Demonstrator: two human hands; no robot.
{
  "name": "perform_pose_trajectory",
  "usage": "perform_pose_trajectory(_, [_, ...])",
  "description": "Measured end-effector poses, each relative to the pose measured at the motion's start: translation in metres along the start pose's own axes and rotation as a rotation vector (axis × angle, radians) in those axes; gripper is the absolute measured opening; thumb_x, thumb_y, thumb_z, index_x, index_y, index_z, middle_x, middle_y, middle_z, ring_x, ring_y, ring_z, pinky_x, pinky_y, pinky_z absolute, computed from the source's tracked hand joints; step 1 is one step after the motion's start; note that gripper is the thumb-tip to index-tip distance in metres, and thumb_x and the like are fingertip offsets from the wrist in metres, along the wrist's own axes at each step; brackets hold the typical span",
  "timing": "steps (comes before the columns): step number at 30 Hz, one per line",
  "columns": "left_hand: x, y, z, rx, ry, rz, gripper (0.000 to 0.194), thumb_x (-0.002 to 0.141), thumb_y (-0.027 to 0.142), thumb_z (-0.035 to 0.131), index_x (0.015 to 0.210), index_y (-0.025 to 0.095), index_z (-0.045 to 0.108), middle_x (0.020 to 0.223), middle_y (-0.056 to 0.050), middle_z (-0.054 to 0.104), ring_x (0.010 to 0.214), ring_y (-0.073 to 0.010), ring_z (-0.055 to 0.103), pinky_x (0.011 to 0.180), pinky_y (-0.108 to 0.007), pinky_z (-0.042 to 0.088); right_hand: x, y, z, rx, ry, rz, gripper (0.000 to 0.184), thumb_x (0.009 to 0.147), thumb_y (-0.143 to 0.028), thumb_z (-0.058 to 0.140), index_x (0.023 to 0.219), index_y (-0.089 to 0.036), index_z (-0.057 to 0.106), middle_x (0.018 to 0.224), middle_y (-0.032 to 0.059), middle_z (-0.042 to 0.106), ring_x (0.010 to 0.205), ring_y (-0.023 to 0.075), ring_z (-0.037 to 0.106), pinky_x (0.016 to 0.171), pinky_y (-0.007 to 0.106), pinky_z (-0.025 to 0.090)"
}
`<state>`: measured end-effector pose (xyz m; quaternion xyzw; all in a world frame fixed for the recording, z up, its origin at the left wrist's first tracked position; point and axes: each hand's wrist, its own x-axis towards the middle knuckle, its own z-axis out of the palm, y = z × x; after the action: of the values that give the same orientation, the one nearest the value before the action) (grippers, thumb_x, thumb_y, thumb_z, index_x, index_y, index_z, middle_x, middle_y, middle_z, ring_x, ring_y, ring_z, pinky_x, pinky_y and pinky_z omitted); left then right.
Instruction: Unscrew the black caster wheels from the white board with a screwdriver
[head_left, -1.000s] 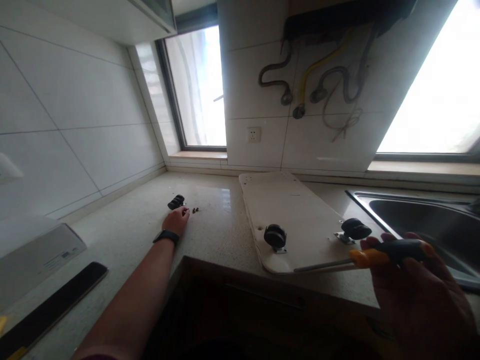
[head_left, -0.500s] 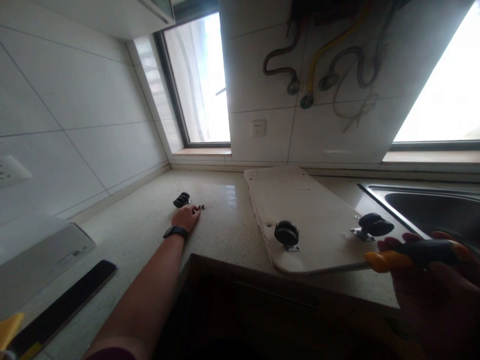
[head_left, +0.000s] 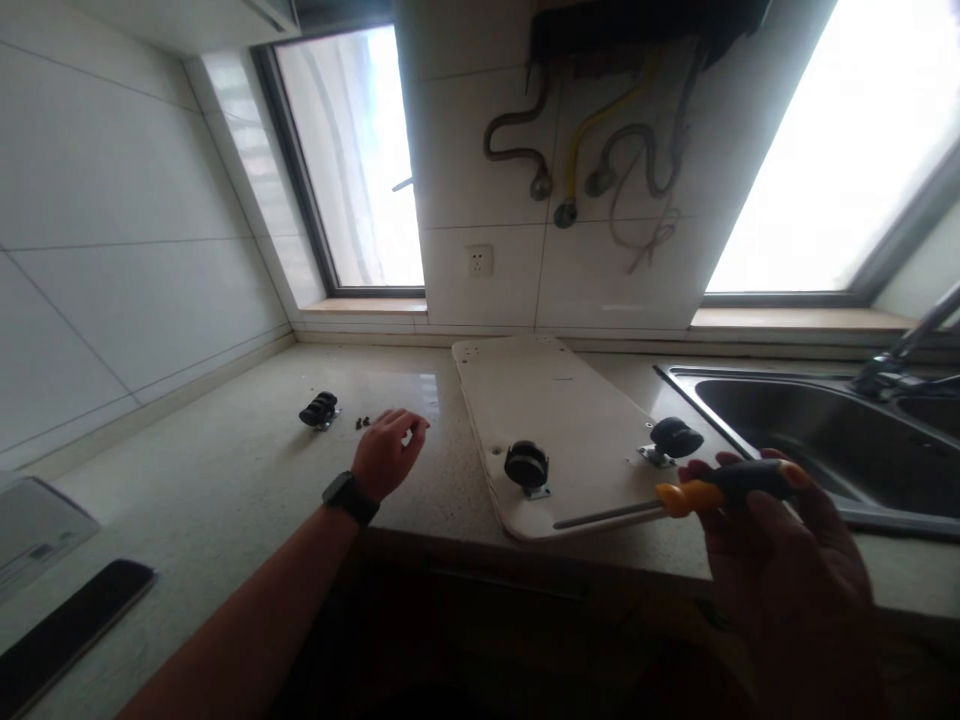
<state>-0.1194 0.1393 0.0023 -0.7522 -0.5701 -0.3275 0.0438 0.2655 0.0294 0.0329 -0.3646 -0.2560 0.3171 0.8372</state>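
Note:
My left hand (head_left: 390,447), wearing a black watch, is above the counter with thumb and fingers pinched together; whatever they hold is too small to see. Just left of it lie several small dark screws (head_left: 363,423), and beyond them a loose black caster (head_left: 319,409). My right hand (head_left: 780,560) is wrapped around a yellow-and-black screwdriver (head_left: 757,484), its shaft pointing left over the near edge of a white board (head_left: 517,390). On that board stand two black casters with metal plates, the left caster (head_left: 526,466) and the right caster (head_left: 675,438).
A stainless sink (head_left: 787,420) with a faucet (head_left: 885,370) adjoins the board on the right. At the lower left are a dark flat object (head_left: 82,625) and a white box (head_left: 45,530). Hoses (head_left: 517,152) hang on the tiled wall above the counter (head_left: 247,450).
My left hand has lifted off the screws and moved right toward the board, fingers pinched. The view has swung right, showing more of the sink. The screwdriver's shaft has come into sight.

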Motion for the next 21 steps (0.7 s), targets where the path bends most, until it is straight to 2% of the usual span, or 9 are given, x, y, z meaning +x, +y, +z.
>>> perform_pose_trajectory(4, [-0.011,0.069,-0.018,-0.368,-0.071,0.340,0.021,0.096,0.014,0.047,0.095,0.021,0.067,0.096,-0.005,0.069,0.097,-0.0214,0.061,0.092,-0.036,0.049,0.002,-0.001,-0.002,0.011,0.022,-0.011,0.047,0.066,-0.023,0.087,0.111,-0.027,0.073,0.102,0.0029,0.076,0.086,0.0232,0.078,0.077,0.041,0.068])
perform_pose_trajectory(7, [-0.019,0.098,-0.031,-0.475,-0.149,0.424,0.027,0.087,0.005,0.049,0.101,0.022,0.066,0.101,-0.006,0.068,0.100,-0.0225,0.059,0.091,-0.038,0.050,0.000,-0.004,-0.001,0.001,0.027,0.010,0.049,0.064,-0.024,0.088,0.111,-0.027,0.073,0.101,0.0027,0.077,0.091,0.0243,0.078,0.077,0.038,0.068])
perform_pose_trajectory(10, [-0.022,0.106,-0.035,-0.486,-0.187,0.420,0.032,0.088,0.006,0.051,0.111,0.022,0.065,0.107,-0.007,0.070,0.105,-0.0239,0.059,0.093,-0.040,0.051,-0.003,-0.005,-0.002,-0.008,0.011,0.024,0.048,0.066,-0.026,0.088,0.112,-0.028,0.073,0.100,0.0026,0.077,0.088,0.0248,0.079,0.073,0.036,0.067])
perform_pose_trajectory(16, [-0.021,0.105,-0.030,-0.460,-0.267,0.388,0.047,0.091,0.009,0.054,0.137,0.020,0.058,0.127,-0.010,0.069,0.119,-0.0256,0.057,0.105,-0.046,0.049,-0.005,-0.002,-0.003,-0.020,-0.027,0.026,0.049,0.070,-0.025,0.087,0.117,-0.026,0.071,0.106,0.0051,0.077,0.090,0.0250,0.079,0.076,0.035,0.067])
perform_pose_trajectory(19, [-0.021,0.108,-0.032,-0.461,-0.343,0.388,0.055,0.093,0.012,0.053,0.147,0.020,0.051,0.134,-0.010,0.067,0.124,-0.0262,0.055,0.110,-0.049,0.047,-0.009,-0.008,0.009,-0.032,-0.091,-0.027,0.046,0.075,-0.021,0.085,0.119,-0.027,0.069,0.110,0.0051,0.076,0.093,0.0233,0.079,0.076,0.032,0.067])
perform_pose_trajectory(21, [-0.021,0.111,-0.034,-0.442,-0.394,0.383,0.061,0.094,0.013,0.051,0.154,0.021,0.045,0.146,-0.011,0.059,0.134,-0.0277,0.049,0.116,-0.052,0.042,-0.012,-0.016,0.022,-0.064,-0.172,-0.120,0.046,0.081,-0.021,0.081,0.123,-0.031,0.067,0.114,0.0034,0.075,0.094,0.0223,0.079,0.077,0.033,0.067])
